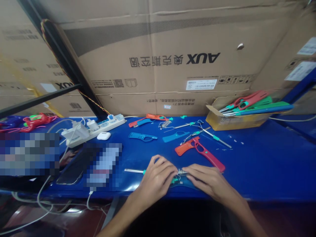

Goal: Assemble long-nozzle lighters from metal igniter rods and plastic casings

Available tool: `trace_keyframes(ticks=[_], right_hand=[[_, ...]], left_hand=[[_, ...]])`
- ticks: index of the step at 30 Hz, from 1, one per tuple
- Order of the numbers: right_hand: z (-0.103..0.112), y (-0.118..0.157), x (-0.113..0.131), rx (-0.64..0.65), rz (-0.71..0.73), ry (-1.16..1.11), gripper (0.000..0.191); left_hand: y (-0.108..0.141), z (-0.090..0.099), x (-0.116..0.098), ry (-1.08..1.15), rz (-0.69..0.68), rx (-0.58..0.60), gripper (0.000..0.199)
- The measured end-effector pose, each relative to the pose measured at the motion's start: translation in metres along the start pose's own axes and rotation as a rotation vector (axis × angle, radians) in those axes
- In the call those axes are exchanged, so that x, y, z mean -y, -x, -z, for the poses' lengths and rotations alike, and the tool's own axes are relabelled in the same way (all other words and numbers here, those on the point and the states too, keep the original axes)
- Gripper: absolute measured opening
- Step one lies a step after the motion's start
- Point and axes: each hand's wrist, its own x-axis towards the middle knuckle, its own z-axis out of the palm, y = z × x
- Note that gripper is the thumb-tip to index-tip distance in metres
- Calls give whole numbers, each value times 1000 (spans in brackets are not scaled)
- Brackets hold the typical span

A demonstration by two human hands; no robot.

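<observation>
Both hands meet at the near edge of the blue table over a partly assembled stick lighter. My left hand [160, 174] is closed, its fingertips pinching at the left end of a small clear lighter tank [182, 172] with thin white wires. From the other side, the closed fingers of my right hand [209, 179] grip that tank. A metal lighter tube [133, 171] with a teal collar sticks out left of my left hand. Beneath the fingers lies a blue lighter shell half [189, 186], partly hidden. Just beyond are an orange shell half [185, 147] and a red shell half [212, 158].
Loose blue shells [142, 137], metal tubes [218, 138] and white bits are spread over the table. At the back right, a cardboard box [237, 122] holds several lighters. A power strip [108, 126], a white earbud case [103, 135] and phones [105, 166] lie left.
</observation>
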Motion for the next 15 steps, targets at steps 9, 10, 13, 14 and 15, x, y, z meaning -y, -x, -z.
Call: trace_keyframes(ticks=[9, 10, 13, 14, 15], right_hand=[[-1, -4, 5, -75, -28, 6, 25], [-1, -3, 5, -78, -21, 7, 25], [-4, -1, 2, -85, -5, 43, 26], [-5, 0, 1, -85, -6, 58, 26], [-5, 0, 0, -86, -10, 69, 27]], left_hand=[[-3, 4, -3, 27, 75, 42, 16], [-3, 4, -2, 37, 75, 41, 15], [-3, 3, -1, 38, 60, 22, 13], [-3, 2, 0, 33, 54, 17, 13], [-2, 1, 1, 28, 50, 15, 13]])
